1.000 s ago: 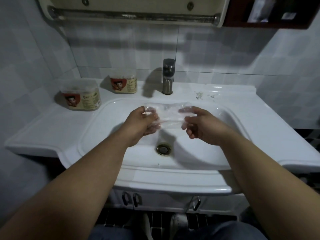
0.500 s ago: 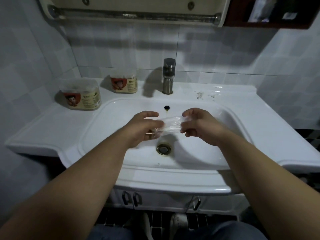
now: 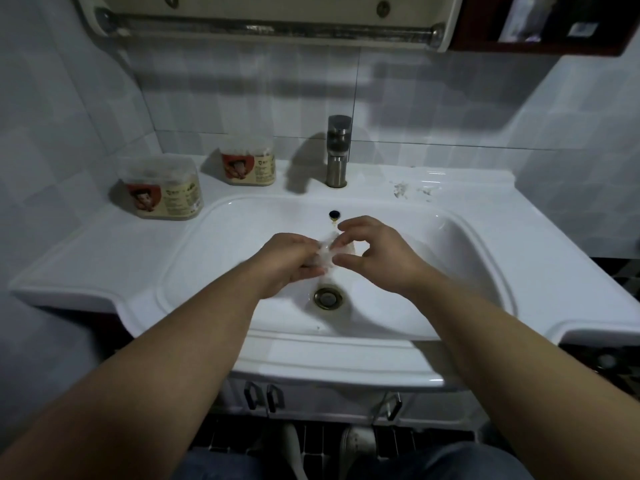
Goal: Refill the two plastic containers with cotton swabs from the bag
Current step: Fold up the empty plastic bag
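Two clear plastic containers with red-and-cream labels stand on the counter left of the basin: the nearer container at the far left, the farther container closer to the tap. Both look filled with cotton swabs and have lids on. Over the basin my left hand grips a crumpled clear plastic bag. My right hand pinches the same bag from the right with curled fingers. The bag is bunched small between the two hands, and no swabs show inside it.
A white sink with a brass drain lies under my hands. A steel tap stands at the back. Small white scraps lie on the counter at the back right. Cabinet handles show below the counter's front edge.
The bag was stretched flat between my hands a second ago. My hands have come together and crumpled it into a small wad over the drain.
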